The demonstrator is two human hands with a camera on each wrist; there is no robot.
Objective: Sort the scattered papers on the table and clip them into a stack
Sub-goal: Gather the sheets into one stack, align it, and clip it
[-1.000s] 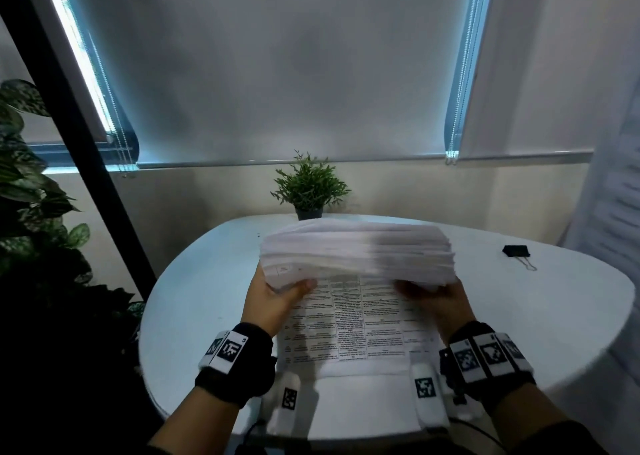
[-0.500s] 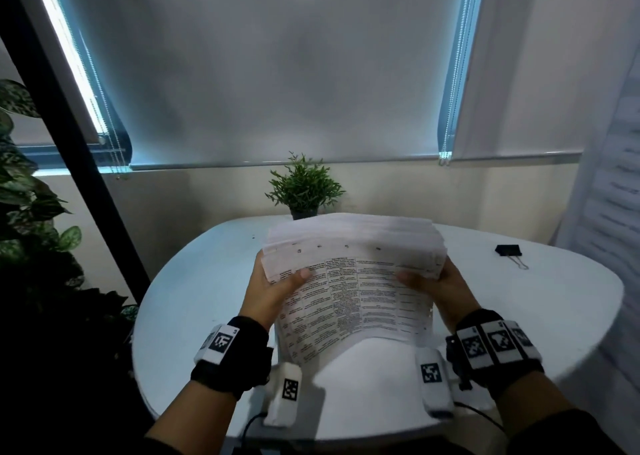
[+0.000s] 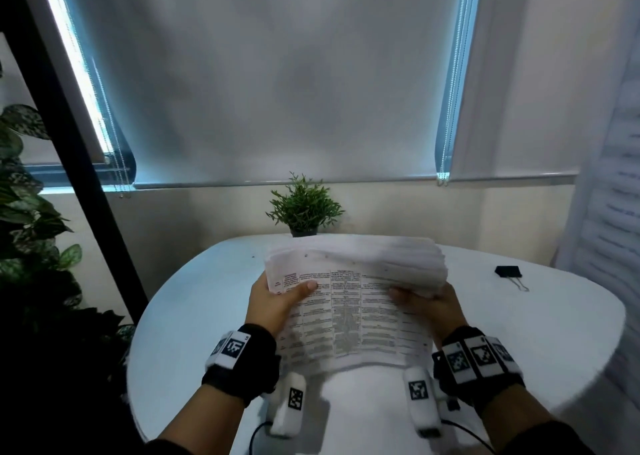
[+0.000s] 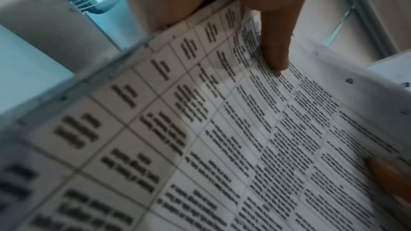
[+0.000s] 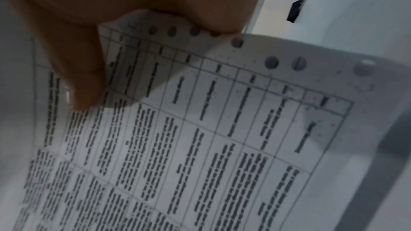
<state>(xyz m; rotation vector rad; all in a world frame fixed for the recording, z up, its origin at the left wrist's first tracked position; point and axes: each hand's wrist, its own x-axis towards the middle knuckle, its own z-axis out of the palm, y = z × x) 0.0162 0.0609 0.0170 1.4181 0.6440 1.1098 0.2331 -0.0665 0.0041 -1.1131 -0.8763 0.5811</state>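
A thick stack of printed papers [image 3: 349, 295] with tables of text stands tilted over the white table [image 3: 194, 316], its top edge fanned out. My left hand [image 3: 277, 298] grips its left side, thumb on the front page. My right hand [image 3: 426, 304] grips the right side, thumb on the front as well. The left wrist view shows the left thumb [image 4: 275, 45] pressed on the printed sheet [image 4: 222, 138]. The right wrist view shows the right thumb [image 5: 82, 80] on the hole-punched sheet [image 5: 222, 129]. A black binder clip [image 3: 508, 271] lies on the table to the right, also the binder clip [image 5: 295, 10] in the right wrist view.
A small potted plant [image 3: 304, 208] stands at the table's far edge behind the stack. Leafy plants [image 3: 24, 212] and a black post [image 3: 69, 135] are on the left. A window blind [image 3: 277, 73] hangs behind. The table's curved right edge [image 3: 616, 319] lies near a slatted panel.
The stack has tipped from lying nearly flat with its edge toward me to standing more upright, front page facing me. Both hands kept their grip and came slightly nearer.
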